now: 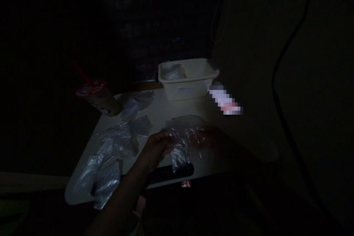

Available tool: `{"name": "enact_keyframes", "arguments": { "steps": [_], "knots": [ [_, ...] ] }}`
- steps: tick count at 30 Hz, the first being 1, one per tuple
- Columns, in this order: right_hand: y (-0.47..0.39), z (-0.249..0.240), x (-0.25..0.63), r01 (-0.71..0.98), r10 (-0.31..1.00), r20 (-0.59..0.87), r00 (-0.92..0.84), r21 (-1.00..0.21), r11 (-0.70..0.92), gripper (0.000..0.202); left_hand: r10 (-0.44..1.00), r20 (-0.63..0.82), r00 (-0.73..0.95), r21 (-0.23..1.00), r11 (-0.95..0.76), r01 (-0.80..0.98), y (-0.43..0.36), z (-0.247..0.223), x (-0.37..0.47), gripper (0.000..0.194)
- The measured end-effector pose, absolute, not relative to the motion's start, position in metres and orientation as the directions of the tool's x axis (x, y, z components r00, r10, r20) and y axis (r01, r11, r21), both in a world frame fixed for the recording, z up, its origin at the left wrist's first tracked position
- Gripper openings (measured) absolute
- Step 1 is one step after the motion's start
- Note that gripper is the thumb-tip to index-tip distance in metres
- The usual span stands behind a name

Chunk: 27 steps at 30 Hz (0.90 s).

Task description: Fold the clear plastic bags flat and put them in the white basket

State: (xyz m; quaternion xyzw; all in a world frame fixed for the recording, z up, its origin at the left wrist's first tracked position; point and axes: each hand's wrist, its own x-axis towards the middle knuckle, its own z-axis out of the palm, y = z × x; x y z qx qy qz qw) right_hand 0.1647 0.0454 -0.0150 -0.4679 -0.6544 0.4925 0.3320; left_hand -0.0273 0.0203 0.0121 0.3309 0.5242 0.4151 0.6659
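Left hand (159, 145): fingers closed on clear plastic bag (179, 151) | Right hand (204, 136): blurred at bag's right side, grip cannot be determined | Bag location: above table (157, 107), near front edge | Risk: uneven pull could tear bag; low left forearm (125, 188) could sweep loose packets (106, 183) off

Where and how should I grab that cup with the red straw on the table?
Probably around the cup's body, just under the red lid, coming from the left. The lid is wider than the body, which may help against slipping; clear plastic packets lie close on its right, and the red straw sticking up makes gripping from above look awkward.
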Motion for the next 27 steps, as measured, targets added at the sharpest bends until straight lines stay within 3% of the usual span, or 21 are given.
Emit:
{"name": "enact_keyframes", "arguments": {
  "steps": [2,4,7,12,16,23,27],
  "knots": [
    [0.047,-0.011,0.167,0.175,0.890,-0.211,-0.404,-0.973,-0.151,0.025,0.915,-0.392,0.096,0.900,0.403,-0.164,0.021,0.009,-0.029,0.008],
    [0.047,-0.007,0.169,0.056,0.810,-0.376,-0.450,-0.917,-0.395,0.021,0.914,-0.392,0.101,0.910,0.402,-0.106,0.022,0.007,-0.032,0.010],
    [0.047,-0.001,0.172,-0.008,0.762,-0.443,-0.472,-0.862,-0.506,0.016,0.918,-0.384,0.105,0.917,0.392,-0.076,0.023,0.008,-0.035,0.012],
    [0.045,0.001,0.174,-0.081,0.799,-0.366,-0.477,-0.887,-0.455,0.018,0.937,-0.325,0.125,0.939,0.336,-0.074,0.020,0.019,-0.036,0.016],
    [0.043,0.000,0.174,-0.054,0.818,-0.339,-0.466,-0.911,-0.408,0.021,0.915,-0.365,0.172,0.925,0.377,-0.041,0.018,0.022,-0.037,0.026],
    [0.044,0.001,0.177,0.135,0.867,-0.264,-0.423,-0.964,-0.228,0.017,0.931,-0.315,0.185,0.943,0.329,-0.048,0.021,0.012,-0.044,0.012],
    [0.045,0.010,0.179,0.297,0.915,-0.161,-0.371,-0.954,-0.048,0.012,0.960,-0.223,0.170,0.971,0.204,0.123,0.024,0.007,-0.046,0.017]
  ]
}}
